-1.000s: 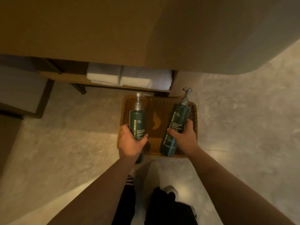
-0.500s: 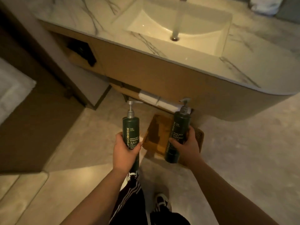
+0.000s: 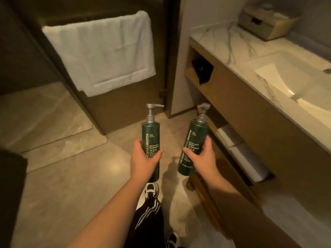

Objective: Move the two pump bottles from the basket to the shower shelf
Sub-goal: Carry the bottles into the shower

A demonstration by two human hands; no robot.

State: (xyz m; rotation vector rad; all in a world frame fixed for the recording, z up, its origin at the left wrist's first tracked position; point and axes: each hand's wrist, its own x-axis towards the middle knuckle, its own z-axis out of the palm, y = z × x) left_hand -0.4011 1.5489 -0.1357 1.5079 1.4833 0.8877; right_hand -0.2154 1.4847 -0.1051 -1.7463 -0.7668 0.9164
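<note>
My left hand grips a dark green shampoo pump bottle with a silver pump, held upright over the floor. The other dark green bottle, a body cleanser pump bottle, leans slightly right in my right hand, which wraps its lower half. Both bottles are lifted at waist height in the middle of the view. The woven basket lies on the floor below my right forearm, mostly hidden by the arm. No shower shelf is in view.
A marble vanity counter with a sink runs along the right, folded white towels on its lower shelf. A white towel hangs on a dark glass door ahead left. My legs and shoes are below.
I have lifted both bottles out of the basket and turned left; the view swung from the basket under the vanity to the towel-hung door, with the vanity now at the right.
</note>
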